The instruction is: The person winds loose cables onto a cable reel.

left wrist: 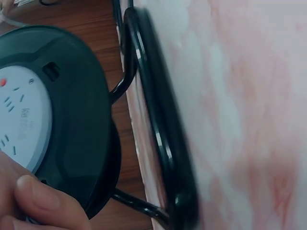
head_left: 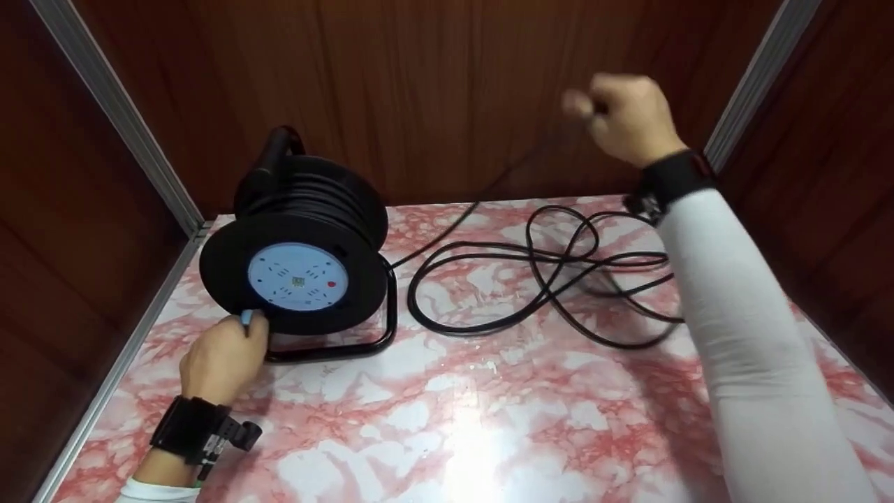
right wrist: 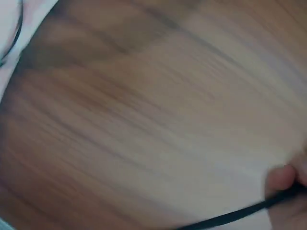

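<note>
A black cable reel (head_left: pixel 293 209) with a pale blue socket face (head_left: pixel 298 276) stands on its tubular stand (head_left: pixel 335 351) at the left of the table. At the reel's lower front rim, my left hand (head_left: pixel 222 353) grips a small blue knob (head_left: pixel 246 316), mostly hidden by the fingers. My right hand (head_left: pixel 632 115), raised at the upper right, holds the black cable (head_left: pixel 475 206). From that hand the cable slants down to the reel's right side. In the right wrist view the cable (right wrist: pixel 225 219) passes between the thumb and fingers.
Loose cable loops (head_left: pixel 482 327) lie on the red and white marbled table (head_left: pixel 391 426), right of the reel. Brown wood-grain panels (head_left: pixel 433 91) enclose the back and sides, with grey metal strips (head_left: pixel 133 119) at the corners.
</note>
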A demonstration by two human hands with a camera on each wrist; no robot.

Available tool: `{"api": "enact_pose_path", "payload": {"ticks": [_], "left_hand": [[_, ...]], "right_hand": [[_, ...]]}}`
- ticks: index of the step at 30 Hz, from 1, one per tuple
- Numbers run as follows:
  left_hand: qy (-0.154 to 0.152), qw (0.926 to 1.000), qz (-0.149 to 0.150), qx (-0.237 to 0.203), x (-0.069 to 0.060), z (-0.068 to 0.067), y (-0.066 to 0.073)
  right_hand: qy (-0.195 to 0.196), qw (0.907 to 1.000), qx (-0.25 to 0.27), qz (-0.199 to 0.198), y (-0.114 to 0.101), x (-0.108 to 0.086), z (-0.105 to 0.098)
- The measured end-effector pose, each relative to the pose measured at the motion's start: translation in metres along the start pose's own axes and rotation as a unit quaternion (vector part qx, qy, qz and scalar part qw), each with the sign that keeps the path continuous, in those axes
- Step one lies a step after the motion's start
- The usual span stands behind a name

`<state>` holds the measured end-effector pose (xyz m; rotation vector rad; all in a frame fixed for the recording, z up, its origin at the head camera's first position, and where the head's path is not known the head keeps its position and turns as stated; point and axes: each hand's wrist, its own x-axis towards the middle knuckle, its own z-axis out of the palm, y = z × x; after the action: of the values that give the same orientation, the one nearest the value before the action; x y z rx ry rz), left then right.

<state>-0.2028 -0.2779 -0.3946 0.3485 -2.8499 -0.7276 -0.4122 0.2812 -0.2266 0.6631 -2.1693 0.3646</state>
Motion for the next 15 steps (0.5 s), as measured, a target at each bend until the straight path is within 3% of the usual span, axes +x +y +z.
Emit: {"api": "enact_pose_path", "payload": {"ticks": [4, 8, 11, 13, 15], "left_hand": [[0.017, 0.9995, -0.013, -0.024, 0.004, -0.007, -0.001], [0.028, 0.9977, -0.027, -0.054, 0.007, -0.012, -0.002], [0.03, 0.9958, -0.037, -0.078, 0.009, -0.015, -0.002], [0.031, 0.9941, -0.041, -0.095, 0.01, -0.018, -0.002], [0.03, 0.992, -0.046, -0.114, 0.01, -0.023, -0.001]], "right_hand": [[-0.114, 0.9932, 0.01, 0.017, 0.021, -0.052, -0.001], [-0.215, 0.9694, 0.07, 0.095, 0.03, -0.117, 0.009], [-0.245, 0.9514, 0.109, 0.151, 0.029, -0.154, 0.016], [-0.253, 0.947, 0.113, 0.163, 0.026, -0.168, 0.023], [-0.256, 0.9487, 0.103, 0.155, 0.023, -0.174, 0.027]]}}
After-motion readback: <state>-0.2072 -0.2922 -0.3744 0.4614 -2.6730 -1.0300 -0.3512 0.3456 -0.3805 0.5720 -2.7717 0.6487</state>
